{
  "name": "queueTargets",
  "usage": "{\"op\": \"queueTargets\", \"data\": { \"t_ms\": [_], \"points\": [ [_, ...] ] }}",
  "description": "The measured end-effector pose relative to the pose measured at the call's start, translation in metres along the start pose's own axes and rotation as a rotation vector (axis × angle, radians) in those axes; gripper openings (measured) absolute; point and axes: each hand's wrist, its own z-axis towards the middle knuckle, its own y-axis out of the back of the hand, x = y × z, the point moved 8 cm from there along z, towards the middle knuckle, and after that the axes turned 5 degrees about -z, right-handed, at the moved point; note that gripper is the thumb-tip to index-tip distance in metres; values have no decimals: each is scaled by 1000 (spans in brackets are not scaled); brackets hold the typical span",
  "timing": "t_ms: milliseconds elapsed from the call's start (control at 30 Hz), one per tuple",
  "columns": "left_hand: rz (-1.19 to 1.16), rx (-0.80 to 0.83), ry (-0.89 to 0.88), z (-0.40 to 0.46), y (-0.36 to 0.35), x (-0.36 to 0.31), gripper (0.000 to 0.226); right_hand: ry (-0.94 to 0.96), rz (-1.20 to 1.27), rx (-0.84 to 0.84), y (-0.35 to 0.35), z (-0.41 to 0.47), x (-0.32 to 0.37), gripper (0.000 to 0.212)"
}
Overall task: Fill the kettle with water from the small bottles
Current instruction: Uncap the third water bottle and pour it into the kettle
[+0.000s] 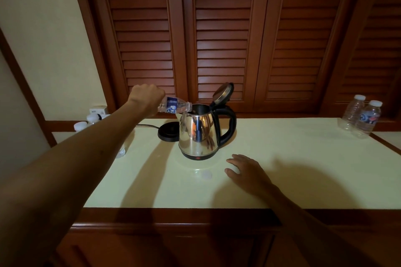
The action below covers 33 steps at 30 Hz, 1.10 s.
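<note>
A steel kettle [198, 134] with a black handle stands on the pale tabletop [282, 169], its lid [222, 93] hinged open. My left hand [146, 98] grips a small water bottle [175, 105] by its base and holds it tipped sideways, neck at the kettle's mouth. My right hand [246, 170] rests flat on the table just right of and in front of the kettle, fingers spread. A white bottle cap [206, 175] lies on the table before the kettle.
The black kettle base [168, 131] with its cord sits left behind the kettle. Two capped bottles [360, 118] stand at the far right edge. More capped bottles [86, 122] stand at the far left, partly behind my arm. Louvred wooden doors rise behind the table.
</note>
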Motion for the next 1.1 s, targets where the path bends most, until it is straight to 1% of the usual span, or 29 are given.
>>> {"op": "queueTargets", "data": {
  "t_ms": [167, 367, 800, 900, 1100],
  "points": [
    [23, -14, -4, 3, 4, -1, 51, 4, 8, -5, 0, 0, 0, 50],
    [60, -45, -15, 5, 10, -4, 42, -2, 10, -10, -1, 0, -1, 50],
    [58, -58, -33, 9, 20, -11, 39, 3, 30, -44, 4, -1, 1, 49],
    [58, -72, -40, 9, 24, -13, 42, 3, 35, -51, 3, 0, 0, 49],
    [50, -88, -45, 12, 28, -17, 55, 8, 30, -61, 4, 0, 0, 49]
  ]
}}
